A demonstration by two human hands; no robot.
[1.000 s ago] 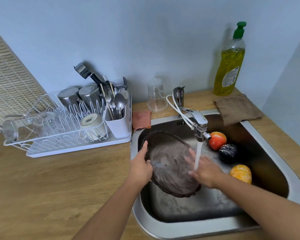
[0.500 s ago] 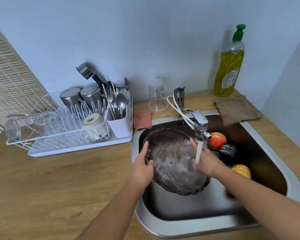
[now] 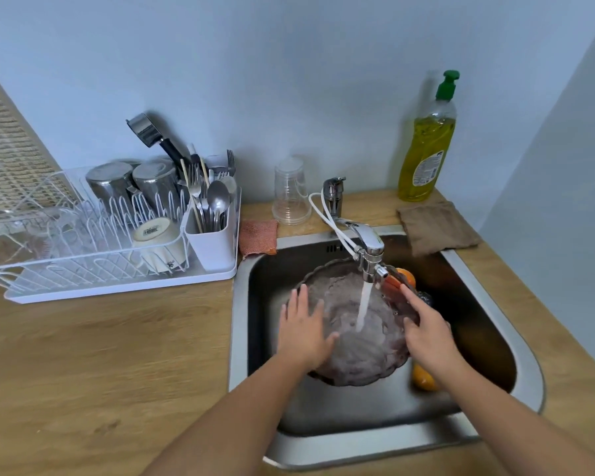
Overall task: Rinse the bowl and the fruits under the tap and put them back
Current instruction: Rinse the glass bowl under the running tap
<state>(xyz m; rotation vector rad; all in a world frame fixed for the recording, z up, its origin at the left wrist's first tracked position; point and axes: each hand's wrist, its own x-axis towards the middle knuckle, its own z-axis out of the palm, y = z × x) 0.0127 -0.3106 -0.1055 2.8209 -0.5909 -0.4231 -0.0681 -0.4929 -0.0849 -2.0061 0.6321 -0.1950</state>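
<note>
A dark purple scalloped glass bowl (image 3: 358,348) is held over the steel sink (image 3: 323,448), under the tap (image 3: 368,242). The water stream (image 3: 363,304) falls into its middle. My left hand (image 3: 303,331) lies flat on the bowl's left rim, fingers straight and thumb spread onto the inside. My right hand (image 3: 426,331) holds the right rim, thumb inside and index finger stretched along the edge. Three fruits lie in the sink to the right: an orange-red one (image 3: 407,276) behind the spout, a dark one (image 3: 426,298), and an orange one (image 3: 423,377) partly hidden by my right forearm.
A white dish rack (image 3: 117,266) with cups and cutlery stands left of the sink on the wooden counter (image 3: 100,372). An orange sponge (image 3: 258,235), stacked clear cups (image 3: 291,194), a soap bottle (image 3: 426,149) and a brown cloth (image 3: 437,228) line the back edge.
My right hand left the inside of the bowl and took the right rim. My left hand flattened on the left rim. The bowl shifted right so that the stream falls in its middle.
</note>
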